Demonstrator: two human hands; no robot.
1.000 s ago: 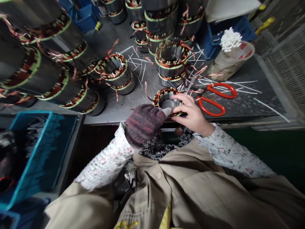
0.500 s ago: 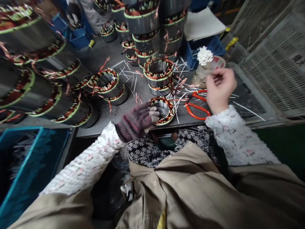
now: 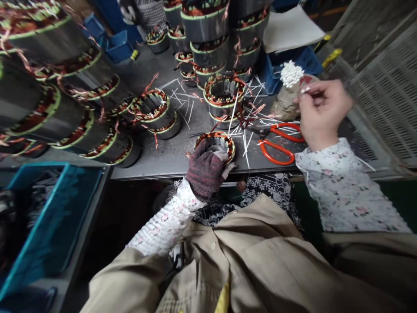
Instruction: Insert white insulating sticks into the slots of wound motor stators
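My left hand [image 3: 206, 170], in a dark striped knit glove with bare-coloured fingertips, is closed over the near rim of a motor stator [image 3: 232, 148] wound with copper wire. The stator lies at the bench's front edge, and part of its rim is hidden by the glove. My bare right hand [image 3: 325, 111] is raised on the right, thumb and forefinger pinched on a small white piece [image 3: 305, 90]. Just left of those fingers stands a bundle of white sticks [image 3: 292, 74] in a cloudy bag [image 3: 284, 103]. Below lie red-handled scissors [image 3: 276, 152].
Loose white sticks [image 3: 247, 148] litter the bench [image 3: 169, 156]. More stators [image 3: 156, 111] stand singly and in tall stacks [image 3: 205, 30] at the back and left. A blue bin [image 3: 272, 74] is at back right, a teal crate [image 3: 65, 208] at lower left. Another person's gloved hand [image 3: 127, 12] shows at the back.
My left hand has turned and now curls over the stator's near rim, where it lay flatter at its left side. My right hand's pinch now shows a white piece. The whole view has shifted slightly.
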